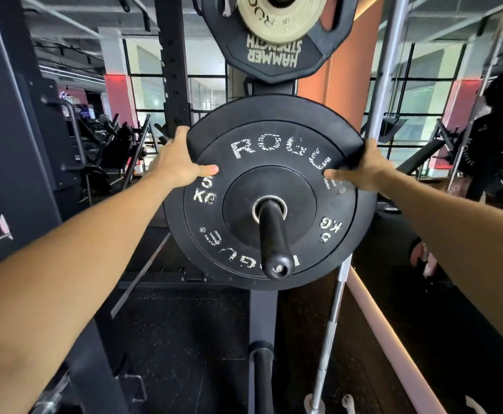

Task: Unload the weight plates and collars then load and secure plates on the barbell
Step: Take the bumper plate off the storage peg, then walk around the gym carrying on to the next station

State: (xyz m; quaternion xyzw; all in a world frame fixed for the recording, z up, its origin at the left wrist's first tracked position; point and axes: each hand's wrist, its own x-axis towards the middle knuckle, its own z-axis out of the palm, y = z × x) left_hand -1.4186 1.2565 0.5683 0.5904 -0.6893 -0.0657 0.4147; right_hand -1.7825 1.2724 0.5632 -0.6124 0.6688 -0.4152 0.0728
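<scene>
Both hands grip the 5 kg plate [269,186] between them, left hand [178,162] and right hand [366,168] at its edges, on the storage peg [272,234]. Next, I think, pull it straight along the peg.

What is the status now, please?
Left hand and right hand grip the 5 kg plate by its edges. Plate on storage peg. Nothing blocking.

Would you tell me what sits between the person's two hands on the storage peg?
In the head view, the black Rogue 5 kg plate spans the gap between the left hand and right hand, each gripping its rim; the peg pokes through its centre.
</scene>
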